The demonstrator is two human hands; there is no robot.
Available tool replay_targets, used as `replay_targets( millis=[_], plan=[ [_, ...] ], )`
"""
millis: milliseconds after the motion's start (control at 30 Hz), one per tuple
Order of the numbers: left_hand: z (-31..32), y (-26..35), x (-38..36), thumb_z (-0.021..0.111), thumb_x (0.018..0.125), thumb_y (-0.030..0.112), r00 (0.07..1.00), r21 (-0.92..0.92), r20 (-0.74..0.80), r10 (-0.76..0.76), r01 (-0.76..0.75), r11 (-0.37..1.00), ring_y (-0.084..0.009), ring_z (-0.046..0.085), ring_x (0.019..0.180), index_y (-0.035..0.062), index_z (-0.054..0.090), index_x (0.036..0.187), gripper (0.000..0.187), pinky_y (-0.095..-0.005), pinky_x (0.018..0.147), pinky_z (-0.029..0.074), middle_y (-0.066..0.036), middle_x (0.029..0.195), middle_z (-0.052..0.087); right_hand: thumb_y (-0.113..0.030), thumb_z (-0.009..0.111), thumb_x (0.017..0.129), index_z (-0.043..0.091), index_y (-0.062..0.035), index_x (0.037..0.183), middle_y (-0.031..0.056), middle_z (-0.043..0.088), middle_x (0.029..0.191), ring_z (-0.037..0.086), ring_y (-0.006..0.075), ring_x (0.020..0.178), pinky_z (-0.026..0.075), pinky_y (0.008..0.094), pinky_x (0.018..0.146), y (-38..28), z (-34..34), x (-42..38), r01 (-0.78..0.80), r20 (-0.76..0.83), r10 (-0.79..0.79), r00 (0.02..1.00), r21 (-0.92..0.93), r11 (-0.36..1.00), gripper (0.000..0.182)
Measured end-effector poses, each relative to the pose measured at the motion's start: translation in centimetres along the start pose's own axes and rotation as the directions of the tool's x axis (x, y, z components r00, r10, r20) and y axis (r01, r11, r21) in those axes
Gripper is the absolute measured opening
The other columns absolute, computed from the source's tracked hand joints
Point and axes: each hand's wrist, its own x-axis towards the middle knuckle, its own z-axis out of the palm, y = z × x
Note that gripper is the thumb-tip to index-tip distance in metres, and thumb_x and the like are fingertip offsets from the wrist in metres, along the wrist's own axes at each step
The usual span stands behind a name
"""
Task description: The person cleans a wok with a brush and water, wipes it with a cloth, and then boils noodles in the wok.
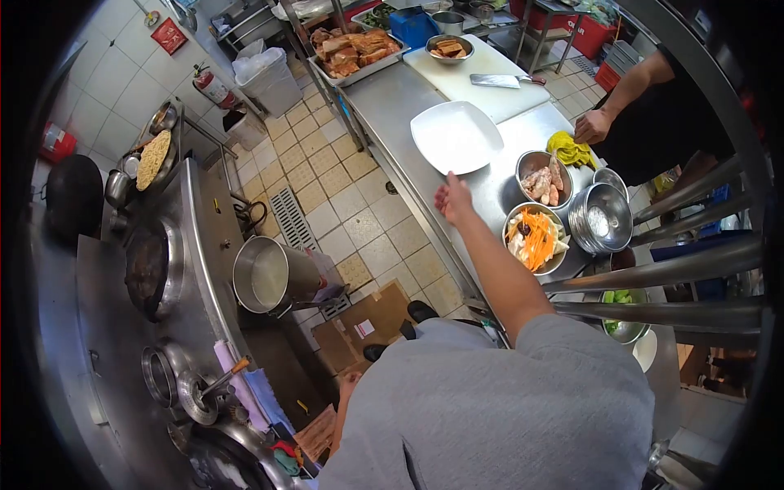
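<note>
White plate and surrounding vessels on a steel counter point(384, 102), seen from above. The right hand point(453, 198) is extended over the counter's near edge, its fingers loosely parted and partly curled around nothing, with one digit pointing to the rim of the square white plate point(457, 137); whether it touches the rim cannot be told. The plate lies flat on the counter, just beside the white cutting board point(506, 100), which bears a cleaver point(495, 80) and a bowl of brown pieces point(450, 49). To the right of the plate are a bowl of pale meat point(543, 181), a bowl of shredded orange and white vegetables point(535, 239) and a stack of metal bowls point(600, 219). A co-worker's hand point(594, 126) is beside a crumpled yellow cloth point(571, 150). The left hand point(349, 384) is low beside the grey-clad torso point(490, 400), well apart from the plate; its grip, partly hidden, cannot be told
</note>
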Motion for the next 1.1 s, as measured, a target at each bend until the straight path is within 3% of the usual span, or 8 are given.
replay_targets(
  millis=[100, 300, 367, 433, 533, 633, 900, 1100],
  plan=[
    [-0.3, -2.1, -0.9, 0.055, 0.08, 0.032, 0.991, -0.01, -0.023, -0.133, 0.133, 0.991, -0.0177, 0.059, 0.078, 0.0059, 0.061, 0.089, 0.028, -0.0296, 0.071, 0.045, -0.008, 0.081, 0.062, -0.027, 0.052, 0.082, 0.045, -0.012, 0.086, 0.0028, 0.046, 0.066, 0.048, 0.0133, 0.052, 0.042, 0.0267, 0.045, 4.1, -0.1, -2.7, -0.185, 0.274, 0.245, 0.93, -0.229, 0.956, 0.017],
    [0.1, -4.2, -0.4, 0.054, 0.08, 0.03, 0.985, -0.06, -0.007, -0.173, 0.172, 0.983, -0.0179, 0.058, 0.079, 0.0075, 0.062, 0.09, 0.026, -0.0289, 0.072, 0.044, -0.008, 0.083, 0.062, -0.026, 0.045, 0.085, 0.052, -0.0094, 0.09, 0.0033, 0.052, 0.061, 0.052, 0.012, 0.049, 0.041, 0.0248, 0.04, 14.0, -0.5, -9.6, 0.015, 0.424, 0.424, 0.8, -0.721, 0.693, 0.019],
    [0.6, -4.4, 0.5, 0.054, 0.08, 0.03, 0.991, -0.083, -0.001, -0.131, 0.13, 0.988, -0.0175, 0.058, 0.078, 0.0079, 0.061, 0.092, 0.026, -0.0288, 0.071, 0.044, -0.007, 0.082, 0.062, -0.026, 0.048, 0.083, 0.055, -0.0074, 0.089, 0.0072, 0.058, 0.067, 0.056, 0.0137, 0.051, 0.043, 0.0273, 0.04, 16.1, -1.5, -11.3, 0.189, 0.482, 0.575, 0.661, -0.849, 0.494, 0.021],
    [1.0, -3.5, 1.8, 0.054, 0.081, 0.028, 0.996, 0.004, 0.047, -0.076, 0.076, 0.997, -0.0175, 0.058, 0.078, 0.0056, 0.06, 0.094, 0.026, -0.0292, 0.071, 0.044, -0.008, 0.084, 0.061, -0.029, 0.05, 0.078, 0.056, -0.0046, 0.089, 0.013, 0.06, 0.079, 0.059, 0.0264, 0.07, 0.047, 0.0365, 0.062, 19.4, -3.8, -11.2, 0.731, 0.679, 0.561, 0.474, -0.659, 0.18, 0.028],
    [-0.2, 2.0, 1.4, 0.054, 0.082, 0.022, 1.0, -0.222, 0.003, 0.002, -0.002, 0.975, -0.0162, 0.056, 0.075, 0.0036, 0.058, 0.095, 0.023, -0.0287, 0.067, 0.045, -0.009, 0.081, 0.06, -0.029, 0.05, 0.076, 0.057, -0.0048, 0.091, 0.0158, 0.06, 0.086, 0.057, 0.0329, 0.078, 0.044, 0.0394, 0.073, 18.0, -4.8, -13.5, 0.876, 0.675, 0.636, 0.373, -0.483, -0.001, 0.03],
    [-3.2, 11.9, 0.6, 0.054, 0.082, 0.017, 0.986, -0.212, 0.065, -0.156, 0.167, 0.963, -0.0128, 0.054, 0.071, 0.0022, 0.057, 0.093, 0.019, -0.0249, 0.061, 0.046, -0.007, 0.079, 0.058, -0.027, 0.049, 0.075, 0.058, -0.0041, 0.093, 0.0186, 0.06, 0.087, 0.056, 0.0343, 0.086, 0.043, 0.0407, 0.076, 16.2, -5.2, -13.5, 0.839, 0.636, 0.653, 0.412, -0.544, 0.0, 0.03],
    [-1.8, 10.6, 0.9, 0.052, 0.083, 0.016, 0.991, -0.541, 0.012, -0.136, 0.12, 0.832, -0.0103, 0.051, 0.061, 0.0017, 0.056, 0.092, 0.017, -0.0195, 0.053, 0.041, -0.004, 0.076, 0.056, -0.025, 0.05, 0.077, 0.057, -0.0043, 0.093, 0.0182, 0.059, 0.088, 0.056, 0.0338, 0.083, 0.044, 0.0411, 0.073, 13.8, -3.0, -10.7, 0.777, 0.657, 0.486, 0.577, -0.624, -0.079, 0.027],
    [-0.4, 6.6, -3.6, 0.053, 0.082, 0.02, 0.987, -0.239, -0.034, -0.154, 0.142, 0.961, -0.0114, 0.05, 0.055, 0.0001, 0.055, 0.091, 0.022, -0.0226, 0.051, 0.04, -0.005, 0.071, 0.056, -0.023, 0.047, 0.077, 0.059, -0.0046, 0.088, 0.0187, 0.058, 0.086, 0.054, 0.0339, 0.085, 0.043, 0.041, 0.076, 12.6, 1.3, -9.6, 0.835, 0.779, 0.315, 0.543, -0.541, -0.101, 0.025]
  ],
)
